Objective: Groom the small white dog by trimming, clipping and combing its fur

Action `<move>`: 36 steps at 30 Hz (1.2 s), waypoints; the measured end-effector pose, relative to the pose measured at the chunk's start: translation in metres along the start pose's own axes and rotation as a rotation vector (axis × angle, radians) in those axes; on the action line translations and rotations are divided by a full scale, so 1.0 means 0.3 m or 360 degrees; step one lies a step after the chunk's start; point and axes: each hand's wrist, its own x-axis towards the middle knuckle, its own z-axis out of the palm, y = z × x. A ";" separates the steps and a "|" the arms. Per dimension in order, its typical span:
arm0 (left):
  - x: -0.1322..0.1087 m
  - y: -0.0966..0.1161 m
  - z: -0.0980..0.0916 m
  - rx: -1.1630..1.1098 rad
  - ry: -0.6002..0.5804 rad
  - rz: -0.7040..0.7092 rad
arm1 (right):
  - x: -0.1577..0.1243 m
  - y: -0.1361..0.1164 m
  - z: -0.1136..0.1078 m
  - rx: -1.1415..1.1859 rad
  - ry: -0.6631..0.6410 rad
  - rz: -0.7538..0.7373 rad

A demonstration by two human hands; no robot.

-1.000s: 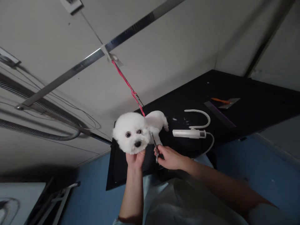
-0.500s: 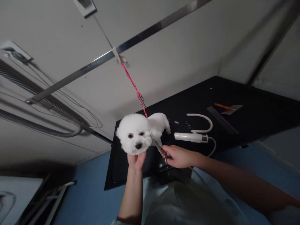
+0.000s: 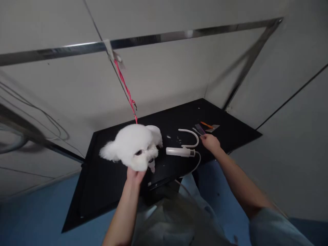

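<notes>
A small white fluffy dog (image 3: 132, 145) stands on a black grooming table (image 3: 102, 191), tied by a pink leash (image 3: 125, 87) to the metal bar (image 3: 159, 37) overhead. My left hand (image 3: 134, 175) is under the dog's muzzle, its fingers closed into the chin fur. My right hand (image 3: 210, 142) is stretched out to the far right of the table, its fingertips at a dark comb (image 3: 199, 129). The fingers are blurred, and I cannot make out whether the scissors are still in them.
A white corded device (image 3: 180, 151) with a curved white hook (image 3: 191, 134) lies between the dog and my right hand. An orange-handled tool (image 3: 208, 125) lies beyond the comb. Tufts of white fur dot the table. Walls stand close behind and to the right.
My right hand left the dog's neck, where it held scissors, and swung right to the comb. The dog's head turned downward; my left hand stayed under its chin. The view shifted right.
</notes>
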 end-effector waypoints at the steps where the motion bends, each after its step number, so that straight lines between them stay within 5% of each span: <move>1: -0.007 -0.016 0.026 -0.0021 0.0022 0.0033 | 0.050 0.036 -0.022 -0.0074 0.0002 0.0113; 6: -0.062 -0.080 0.111 0.0007 0.0090 0.0164 | 0.167 0.113 0.006 -0.0276 -0.0159 0.0355; 12: -0.087 -0.134 0.143 -0.0031 0.0019 0.0260 | 0.179 0.097 0.001 -0.0316 -0.0222 0.0179; 17: -0.098 -0.144 0.171 -0.0183 0.0135 0.0332 | -0.076 0.074 0.022 -0.0227 0.0080 -0.0103; 21: -0.094 -0.146 0.165 -0.0239 0.0236 0.0340 | -0.424 0.029 0.200 0.0152 0.0296 -0.1072; 24: -0.091 -0.145 0.152 -0.0185 0.0214 0.0374 | -0.583 -0.010 0.310 0.0390 0.0428 -0.1362; 31: -0.109 -0.132 0.181 -0.0214 0.0221 0.0309 | -0.606 0.001 0.354 0.0494 0.0610 -0.1180; 36: -0.109 -0.145 0.177 -0.0248 0.0321 0.0276 | -0.641 -0.046 0.381 0.0506 0.0340 -0.1191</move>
